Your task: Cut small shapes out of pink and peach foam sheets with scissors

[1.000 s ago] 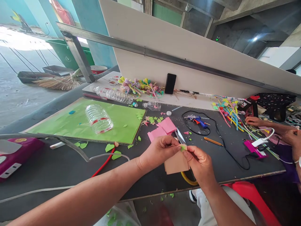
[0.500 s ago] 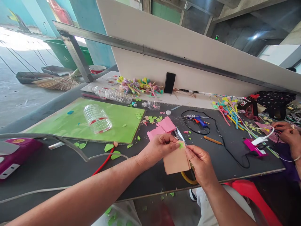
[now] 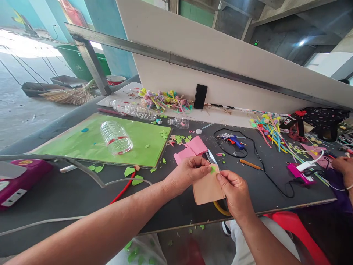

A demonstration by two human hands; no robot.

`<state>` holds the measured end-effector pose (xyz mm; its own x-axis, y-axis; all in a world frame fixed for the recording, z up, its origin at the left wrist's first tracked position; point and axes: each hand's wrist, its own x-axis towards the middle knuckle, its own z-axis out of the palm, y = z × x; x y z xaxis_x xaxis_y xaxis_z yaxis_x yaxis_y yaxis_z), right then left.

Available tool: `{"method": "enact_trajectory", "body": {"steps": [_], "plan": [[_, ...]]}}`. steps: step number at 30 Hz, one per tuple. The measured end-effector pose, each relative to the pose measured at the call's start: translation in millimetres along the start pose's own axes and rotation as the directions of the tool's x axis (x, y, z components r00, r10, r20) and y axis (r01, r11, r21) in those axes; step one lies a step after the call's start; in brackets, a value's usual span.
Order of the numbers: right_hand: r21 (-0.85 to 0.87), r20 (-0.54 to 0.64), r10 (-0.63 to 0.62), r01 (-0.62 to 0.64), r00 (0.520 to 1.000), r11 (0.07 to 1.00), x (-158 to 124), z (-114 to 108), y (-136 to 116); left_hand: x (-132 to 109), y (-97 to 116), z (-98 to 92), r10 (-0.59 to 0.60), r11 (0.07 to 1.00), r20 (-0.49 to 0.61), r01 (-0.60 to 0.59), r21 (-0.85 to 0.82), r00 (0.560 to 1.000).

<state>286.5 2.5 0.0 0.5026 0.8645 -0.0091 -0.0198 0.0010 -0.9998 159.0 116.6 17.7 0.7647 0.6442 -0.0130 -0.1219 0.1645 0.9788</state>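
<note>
My left hand (image 3: 191,171) pinches the top edge of a few peach-orange paper squares (image 3: 208,189), held just above the front of the table. At their top corner, by my left fingertips, lies a small green paper star (image 3: 213,168). My right hand (image 3: 236,189) is closed, thumb and fingers gripping the sheets' right edge. Scissors show partly behind the paper: a blade (image 3: 211,156) above, a yellow handle (image 3: 221,209) below. Whether my right hand also holds them is hidden. Pink paper sheets (image 3: 195,146) lie just beyond my left hand.
Cut stars (image 3: 182,139) and a green board (image 3: 143,147) bearing a plastic bottle (image 3: 116,138) lie left. A glue gun (image 3: 234,141) with its cord, a brown stick (image 3: 250,164) and a magenta power strip (image 3: 300,174) are right. A co-worker's hand (image 3: 343,165) is far right.
The view has shifted slightly. Both hands keep their hold on the paper with almost no movement. At far right the co-worker's hands have moved, and less of them shows.
</note>
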Motion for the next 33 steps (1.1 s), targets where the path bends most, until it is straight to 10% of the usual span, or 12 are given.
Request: {"method": "enact_trajectory", "body": {"steps": [13, 33], "plan": [[0.001, -0.034, -0.008, 0.008, 0.999, 1.000, 2.9, 1.0, 0.0, -2.4, 4.5, 1.1, -0.009, 0.988, 0.117, -0.009, 0.153, 0.993], [-0.078, -0.069, 0.041, -0.046, 0.997, 0.996, 2.5, 3.1, -6.8, -1.0, 1.7, -3.4, -0.095, 0.992, 0.140, 0.106, -0.072, 0.986]]}}
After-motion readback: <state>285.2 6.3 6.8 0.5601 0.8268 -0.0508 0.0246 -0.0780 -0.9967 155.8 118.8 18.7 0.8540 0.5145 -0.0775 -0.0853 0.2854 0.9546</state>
